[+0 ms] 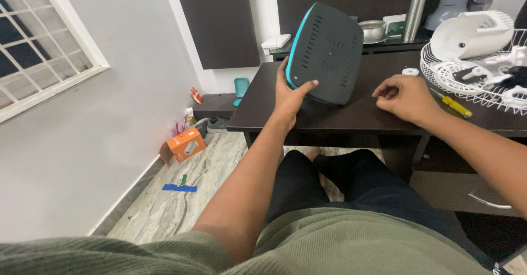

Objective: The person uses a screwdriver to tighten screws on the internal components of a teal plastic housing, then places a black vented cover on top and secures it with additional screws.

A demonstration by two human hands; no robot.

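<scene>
Left hand (289, 91) props dark vented housing (324, 52) upright; right hand (403, 96) nearby.

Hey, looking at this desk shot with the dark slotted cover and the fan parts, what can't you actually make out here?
Head view only:
- Dark slotted cover: its far face is turned away, and the left hand covers its lower edge.
- Right hand: fingers curled on the desk; whether they pinch anything is too small to tell.
- White fan grille: cut off by the right edge.
- Yellow screwdriver: tip hidden behind the wrist.

I see a dark grey slotted cover (325, 52) with a teal edge, upper centre. The worktop (351, 113) is dark brown; right, a yellow screwdriver (454, 106).
</scene>
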